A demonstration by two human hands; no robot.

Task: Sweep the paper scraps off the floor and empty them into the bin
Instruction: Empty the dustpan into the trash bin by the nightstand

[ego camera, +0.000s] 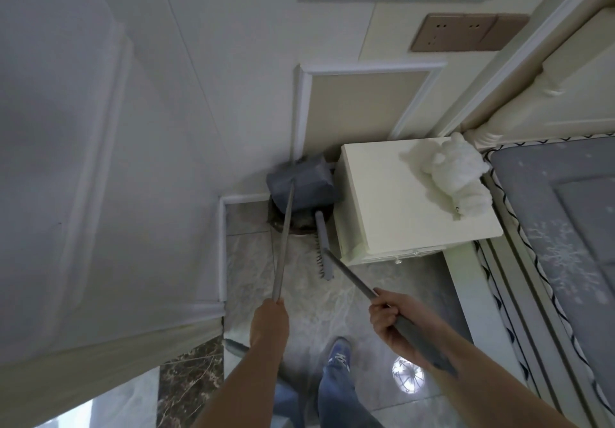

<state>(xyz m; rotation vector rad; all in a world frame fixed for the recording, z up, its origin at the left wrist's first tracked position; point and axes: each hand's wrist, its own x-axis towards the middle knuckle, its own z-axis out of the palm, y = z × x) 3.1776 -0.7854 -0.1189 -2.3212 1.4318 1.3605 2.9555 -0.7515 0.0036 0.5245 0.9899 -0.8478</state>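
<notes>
Head view, looking steeply down into a corner of the room. At far left a pale wall panel (83, 161) is filling the frame, with a strip of dark marble trim (189, 381) lying at its foot. The left hand (269, 318) is wrapping its grip shut around the top end of the dustpan handle (283, 244), a thin grey pole that is running up and away to the grey dustpan (301, 183). The dustpan is tipping over the bin (296, 224), a dark round container that is sitting in the corner and is mostly hidden beneath the pan; its contents cannot be made out, and no paper scraps are showing on the floor (332, 311), which is a light marbled tile. Just right of the bin, the broom head (322, 248) is hanging with its bristle edge facing left, touching or nearly touching the cabinet front; which one cannot be told. The broom handle (352, 281) is slanting down to the right hand (392, 319), whose grip is closing firmly around the shaft, the rest of the pole lying along the forearm. Below, a blue shoe (339, 354) and jeans leg are standing on the tile. Further right, a cream bedside cabinet (399, 208) is carrying a white plush toy (452, 174) on its tabletop. At far right a grey bedspread (559, 228) with a snowflake print is covering the bed. High on the wall a brown socket plate (466, 31) is showing.
</notes>
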